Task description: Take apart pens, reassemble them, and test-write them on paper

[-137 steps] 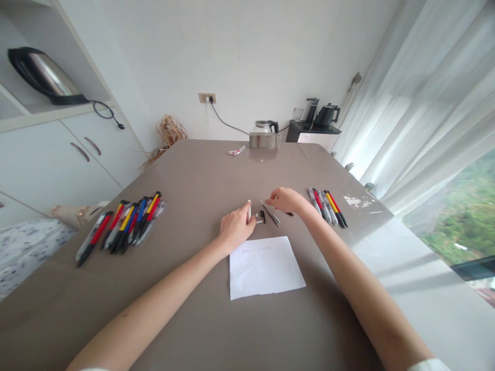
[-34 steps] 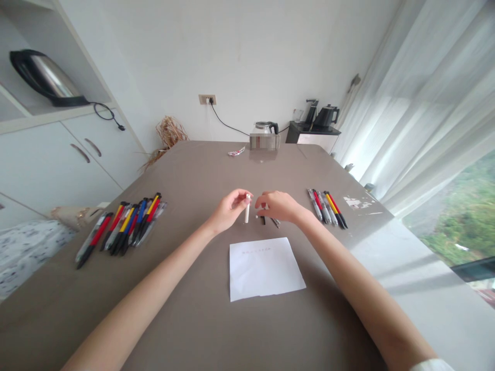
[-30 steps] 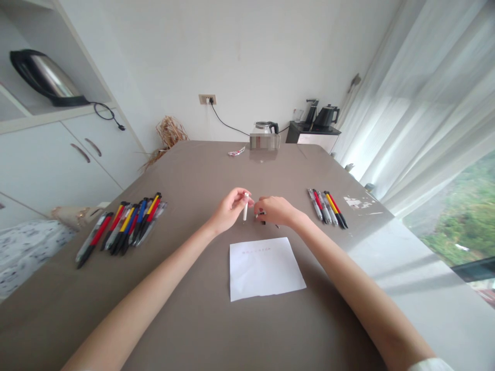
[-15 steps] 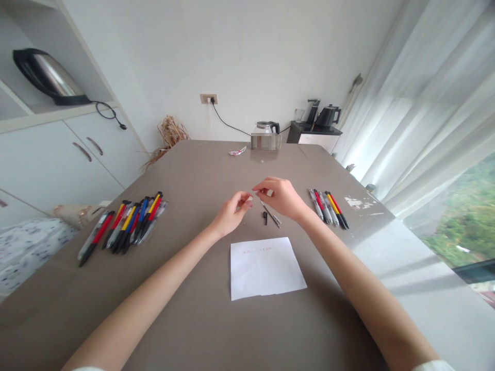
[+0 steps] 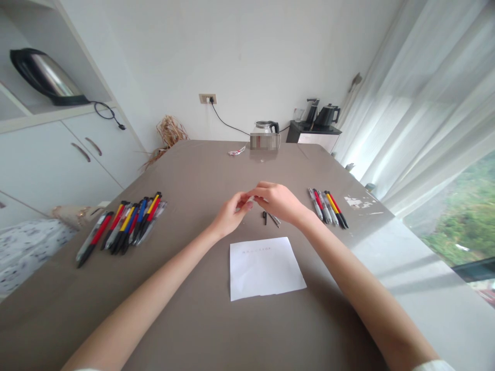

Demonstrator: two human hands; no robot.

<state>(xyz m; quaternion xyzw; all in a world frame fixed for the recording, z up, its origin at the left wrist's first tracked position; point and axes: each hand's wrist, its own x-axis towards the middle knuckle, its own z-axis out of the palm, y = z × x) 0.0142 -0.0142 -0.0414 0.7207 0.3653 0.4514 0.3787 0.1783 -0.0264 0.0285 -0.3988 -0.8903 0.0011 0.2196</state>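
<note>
One white piece (image 5: 252, 199), mostly hidden, sits above mid-table, pinched by the curled fingers of the left hand (image 5: 230, 215); whether the right hand (image 5: 277, 199), touching there, grips it cannot be told. Nearby lie one black cap (image 5: 265, 217) and one paper sheet (image 5: 266, 270). Pen groups (image 5: 127, 220) flank both side edges of the table (image 5: 209, 178), with wide room before its far edge.

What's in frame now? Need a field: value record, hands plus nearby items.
left hand: pinching a small white part, mostly hidden
right hand: fingers meeting the left's at that part; own grip unclear
loose parts: small black piece, slim parts beside it
paper: flat, faint writing near far edge
left pens: overlapping pile
right pens: smaller group
far end: glass pot
</note>
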